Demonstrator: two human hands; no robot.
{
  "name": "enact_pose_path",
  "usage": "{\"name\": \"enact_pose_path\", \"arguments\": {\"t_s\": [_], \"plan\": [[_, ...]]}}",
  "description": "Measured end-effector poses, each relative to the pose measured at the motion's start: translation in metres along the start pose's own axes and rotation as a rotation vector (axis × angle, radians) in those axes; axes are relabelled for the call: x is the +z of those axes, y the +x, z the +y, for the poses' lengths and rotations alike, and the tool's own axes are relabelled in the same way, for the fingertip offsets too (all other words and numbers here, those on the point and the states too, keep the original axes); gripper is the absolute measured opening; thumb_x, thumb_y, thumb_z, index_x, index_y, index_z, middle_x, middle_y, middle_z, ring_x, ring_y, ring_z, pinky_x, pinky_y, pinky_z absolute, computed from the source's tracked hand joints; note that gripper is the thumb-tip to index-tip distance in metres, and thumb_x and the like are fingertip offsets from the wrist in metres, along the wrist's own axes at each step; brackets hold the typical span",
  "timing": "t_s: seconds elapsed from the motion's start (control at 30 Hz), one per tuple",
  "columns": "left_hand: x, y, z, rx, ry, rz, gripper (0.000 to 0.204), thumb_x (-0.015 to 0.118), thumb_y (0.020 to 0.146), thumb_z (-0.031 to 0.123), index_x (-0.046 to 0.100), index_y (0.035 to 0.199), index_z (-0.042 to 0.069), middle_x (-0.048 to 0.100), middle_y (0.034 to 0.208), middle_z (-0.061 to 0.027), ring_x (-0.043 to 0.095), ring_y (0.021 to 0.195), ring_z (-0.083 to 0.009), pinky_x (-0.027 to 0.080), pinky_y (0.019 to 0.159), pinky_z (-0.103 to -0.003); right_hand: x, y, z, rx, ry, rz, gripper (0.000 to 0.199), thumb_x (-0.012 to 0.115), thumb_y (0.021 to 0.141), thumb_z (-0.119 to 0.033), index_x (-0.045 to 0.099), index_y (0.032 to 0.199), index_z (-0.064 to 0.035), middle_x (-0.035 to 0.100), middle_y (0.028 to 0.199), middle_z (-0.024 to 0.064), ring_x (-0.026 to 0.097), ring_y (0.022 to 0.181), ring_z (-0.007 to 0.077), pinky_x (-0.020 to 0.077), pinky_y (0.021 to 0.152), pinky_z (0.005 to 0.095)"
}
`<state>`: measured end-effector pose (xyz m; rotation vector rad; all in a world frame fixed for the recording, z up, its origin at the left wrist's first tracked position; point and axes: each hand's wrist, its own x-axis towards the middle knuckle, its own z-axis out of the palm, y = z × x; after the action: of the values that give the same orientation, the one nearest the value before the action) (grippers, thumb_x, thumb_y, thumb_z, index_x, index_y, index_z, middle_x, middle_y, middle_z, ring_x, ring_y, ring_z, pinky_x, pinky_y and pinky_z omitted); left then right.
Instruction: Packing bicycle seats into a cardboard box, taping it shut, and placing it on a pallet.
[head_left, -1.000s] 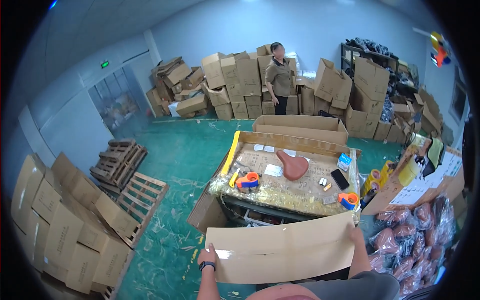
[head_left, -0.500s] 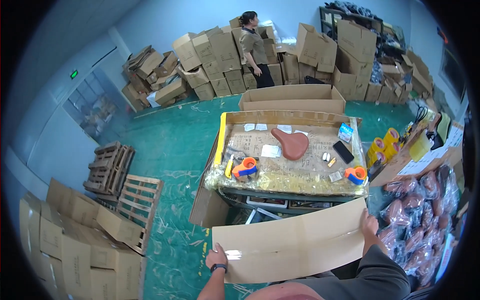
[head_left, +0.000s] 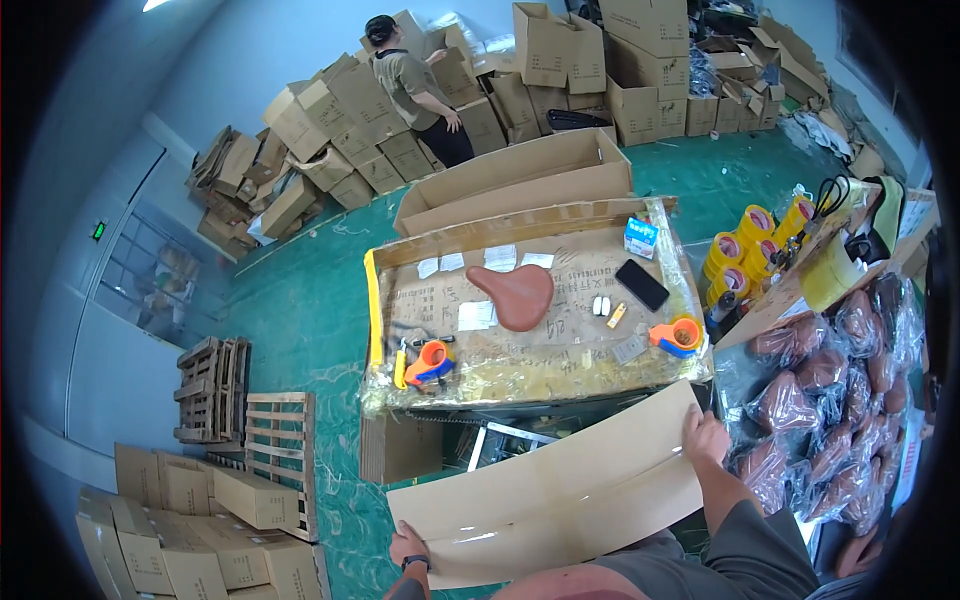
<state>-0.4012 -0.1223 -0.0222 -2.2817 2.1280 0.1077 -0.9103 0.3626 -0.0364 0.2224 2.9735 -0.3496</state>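
- Since the sheet [head_left: 555, 505] is long and looks bendy, each hand takes one end, probably to stop sag.
- Left hand [head_left: 407, 543]: closed on the left end, thumb on top; underside grip hidden.
- Right hand [head_left: 706, 438]: holding the right end, near the far corner; hidden fingers, can't tell how tight.
- Sheet is held between body and bench [head_left: 560, 374], right end farther out. Top right corner overlaps the bench edge in view; contact unclear.
- Saddle [head_left: 520, 298] lies mid-bench, nose up-left, well apart from the sheet.
- Left dispenser [head_left: 432, 360] and right dispenser [head_left: 680, 336] sit toward the near corners; seems meant for easy reach while leaving the middle usable.
- Yellow knife [head_left: 400, 368] just beside the left dispenser, likely same reason.
- Phone [head_left: 642, 285] on the bench's right side, presumably out of the way.
- Tape rolls [head_left: 755, 235] stacked right of bench, likely spares.
- Bagged saddles [head_left: 790, 405] heaped nearer the body; plastic presumably prevents scuffs.
- Long box [head_left: 520, 203] behind bench, top uncovered.
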Motion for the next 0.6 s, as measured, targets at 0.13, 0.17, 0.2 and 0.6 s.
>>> {"name": "enact_pose_path", "arguments": {"t_s": [0.13,0.17,0.2,0.6], "plan": [[0.014,0.005,0.000,0.022,0.001,-0.015,0.079,0.040,0.110,0.065,0.075,0.108,-0.006,0.077,0.101,-0.0342,0.074,0.098,-0.0539,0.057,0.088,-0.062,0.001,0.006,-0.002,0.010,-0.004,-0.031,0.058,0.052,0.109,-0.055,0.072,0.093,-0.0027,0.077,0.093,0.0289,0.077,0.090,0.0484,0.0603,0.084,0.0585],[0.016,0.007,-0.001,0.021,0.002,-0.020,0.079,0.040,0.110,0.065,0.075,0.108,-0.006,0.077,0.101,-0.0342,0.074,0.098,-0.0539,0.057,0.088,-0.062,0.004,0.007,0.000,0.011,-0.001,-0.029,0.059,0.051,0.109,-0.055,0.071,0.093,-0.0028,0.078,0.093,0.0286,0.077,0.090,0.0483,0.0602,0.084,0.0584],[0.018,0.010,-0.003,0.019,0.007,-0.006,0.079,0.040,0.110,0.065,0.075,0.108,-0.006,0.077,0.101,-0.0338,0.074,0.098,-0.0537,0.056,0.087,-0.062,0.006,0.006,0.001,0.012,0.002,-0.027,0.059,0.050,0.110,-0.056,0.071,0.092,-0.0029,0.078,0.093,0.0282,0.076,0.089,0.0483,0.0602,0.084,0.0583],[0.023,0.008,-0.016,-0.040,-0.031,-0.039,0.074,0.042,0.109,0.065,0.073,0.112,-0.003,0.078,0.100,-0.0305,0.075,0.096,-0.0519,0.056,0.086,-0.063,0.029,0.000,0.004,0.018,-0.102,-0.009,0.069,0.038,0.112,-0.063,0.072,0.102,-0.0034,0.076,0.097,0.0310,0.074,0.096,0.0515,0.0566,0.089,0.0615]]}}
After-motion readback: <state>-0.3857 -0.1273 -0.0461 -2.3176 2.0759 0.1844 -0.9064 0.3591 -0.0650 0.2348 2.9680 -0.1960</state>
